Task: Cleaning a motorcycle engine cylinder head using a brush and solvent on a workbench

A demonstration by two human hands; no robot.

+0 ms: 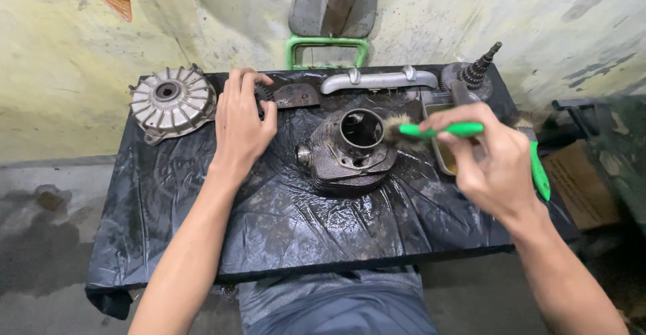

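Holding a green-handled brush (431, 130) with its long axis level, bristles touching the bore rim, the right hand (488, 160) is nearer the dark finned metal engine cylinder (350, 150) — mid-table on black plastic sheeting (282, 220); the left hand (241, 123) rests open, flat, toward the far edge.

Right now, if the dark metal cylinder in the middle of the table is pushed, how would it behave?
The cylinder looks like thick finned metal, so it is probably heavy and stiff. It rests on glossy black plastic sheet that looks wet, so it may slide rather than tip. Its surface seems oily, likely slippery for fingers.
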